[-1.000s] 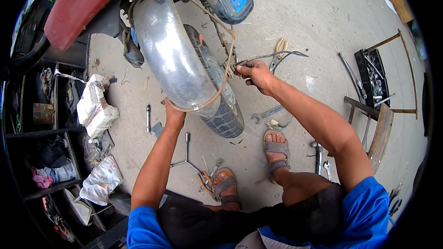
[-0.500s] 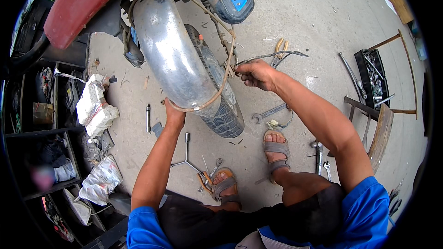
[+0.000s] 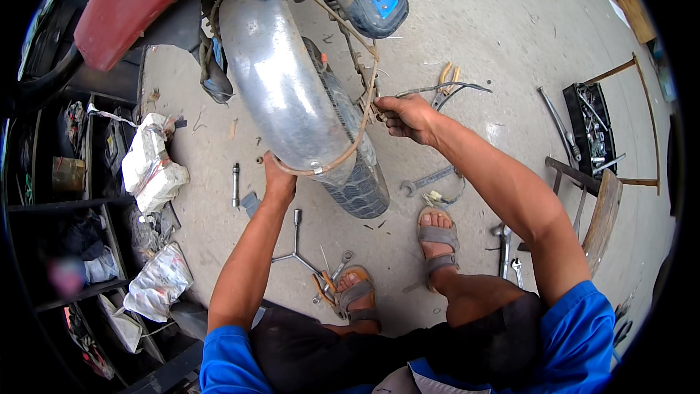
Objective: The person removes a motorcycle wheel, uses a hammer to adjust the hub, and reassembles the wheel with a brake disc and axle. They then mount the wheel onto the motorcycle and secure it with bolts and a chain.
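The motorbike's silver rear fender (image 3: pixel 275 95) arches over a treaded tire (image 3: pixel 357 186), edged by a rusty curved tube (image 3: pixel 370 73). My left hand (image 3: pixel 281 179) is at the fender's lower left side, its fingers hidden behind it. My right hand (image 3: pixel 408 118) is closed at the metal hardware beside the wheel's right side, thumb pressed on a small part I cannot make out. A dark cable (image 3: pixel 467 85) runs out just above that hand. Behind it lie yellow-handled pliers (image 3: pixel 446 84), and below are a large wrench (image 3: pixel 426 181) and a small wire connector (image 3: pixel 437 197).
At left stand black cubby shelves (image 3: pixel 65 208) with rags and white bags (image 3: pixel 153 168). A black toolbox (image 3: pixel 590 131), a long wrench (image 3: pixel 558 124) and a wooden bench (image 3: pixel 605 222) are at right. A cross wrench (image 3: pixel 295 244) lies by my left sandal (image 3: pixel 356 298). The red body panel (image 3: pixel 124 7) is overhead.
The bike and floor show slightly shifted in view. My right hand's fingers have curled a little more at the hardware. My left hand stays at the fender.
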The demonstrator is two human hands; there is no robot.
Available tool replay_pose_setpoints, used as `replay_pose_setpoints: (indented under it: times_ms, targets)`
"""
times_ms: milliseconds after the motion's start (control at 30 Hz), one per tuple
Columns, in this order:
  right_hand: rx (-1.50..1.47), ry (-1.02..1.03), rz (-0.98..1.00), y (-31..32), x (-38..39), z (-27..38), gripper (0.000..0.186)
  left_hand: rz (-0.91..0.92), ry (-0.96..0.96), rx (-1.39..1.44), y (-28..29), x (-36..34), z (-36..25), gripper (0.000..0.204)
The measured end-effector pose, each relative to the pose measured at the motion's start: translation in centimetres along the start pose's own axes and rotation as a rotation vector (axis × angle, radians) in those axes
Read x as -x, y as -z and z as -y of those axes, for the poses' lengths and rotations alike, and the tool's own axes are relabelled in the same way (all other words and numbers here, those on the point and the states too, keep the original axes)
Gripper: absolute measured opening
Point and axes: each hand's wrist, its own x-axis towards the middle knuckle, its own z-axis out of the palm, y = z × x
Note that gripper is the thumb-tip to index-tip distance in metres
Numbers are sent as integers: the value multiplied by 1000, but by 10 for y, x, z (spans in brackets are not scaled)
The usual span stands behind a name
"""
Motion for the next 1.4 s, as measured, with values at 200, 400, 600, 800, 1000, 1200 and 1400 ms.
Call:
replay_pose_setpoints:
  times_ms: [200, 400, 600, 800, 1000, 1200, 1400]
  targets:
    - [-11, 16, -79, -6, 0, 0, 22, 24, 11, 54, 1, 1, 0, 25]
    - [19, 53, -52, 6, -7, -4, 25, 38, 59, 113, -7, 4, -8, 14]
    - [40, 59, -36, 7, -3, -2, 27, 13, 162, 60, -7, 4, -9, 23]
    - [36, 64, -39, 5, 1, -1, 26, 30, 251, -64, -3, 0, -7, 33]
    - [18, 70, -47, 12, -13, -7, 26, 104, 307, 5, 1, -5, 1, 33]
    - [34, 71, -66, 16, -15, -7, 23, 138, 326, 3, 1, -4, 0, 33]
    - [74, 51, -84, 10, -11, -5, 27, 121, 339, 25, -2, -4, -2, 33]
